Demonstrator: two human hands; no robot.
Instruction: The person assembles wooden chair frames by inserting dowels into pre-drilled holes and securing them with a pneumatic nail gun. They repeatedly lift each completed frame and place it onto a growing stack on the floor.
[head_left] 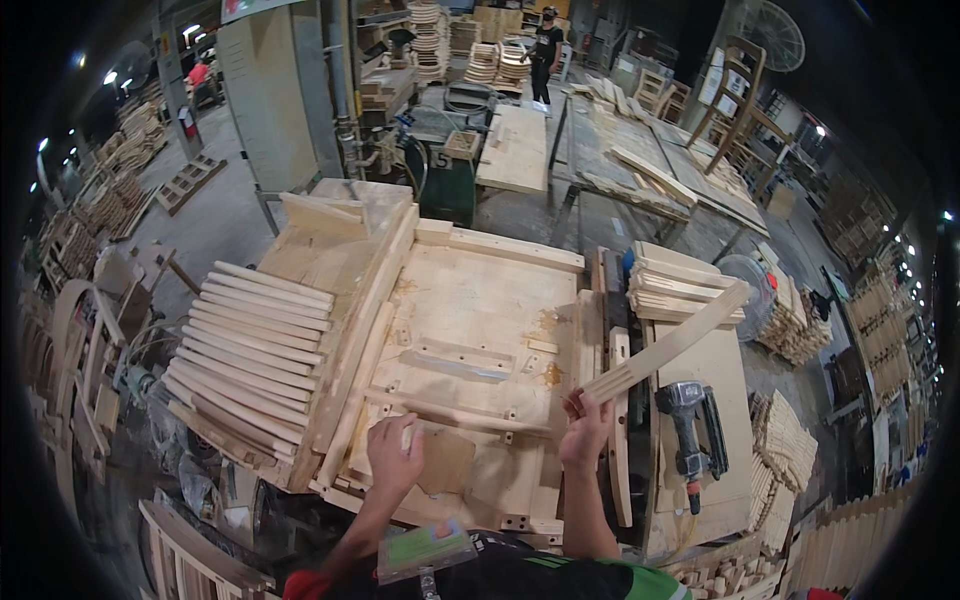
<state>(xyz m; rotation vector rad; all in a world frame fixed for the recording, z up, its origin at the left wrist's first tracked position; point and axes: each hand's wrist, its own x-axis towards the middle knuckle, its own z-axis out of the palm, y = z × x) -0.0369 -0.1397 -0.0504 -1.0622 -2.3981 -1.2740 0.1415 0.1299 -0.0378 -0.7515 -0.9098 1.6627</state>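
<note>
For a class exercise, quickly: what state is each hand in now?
Left hand: curled; cannot tell whether it holds anything.
Right hand: closed, holding a pale wooden slat.

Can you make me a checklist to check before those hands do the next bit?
1. Right hand has a hold on the wooden slat: ok.
2. Slat lies flat inside the wooden jig: not ok, it sticks out past the right side.
3. Left hand is empty: cannot tell, its fingers are curled.
4. Nail gun is out of both hands: ok, it lies on the right.
5. Wooden rods sit in a row on the left: ok.
</note>
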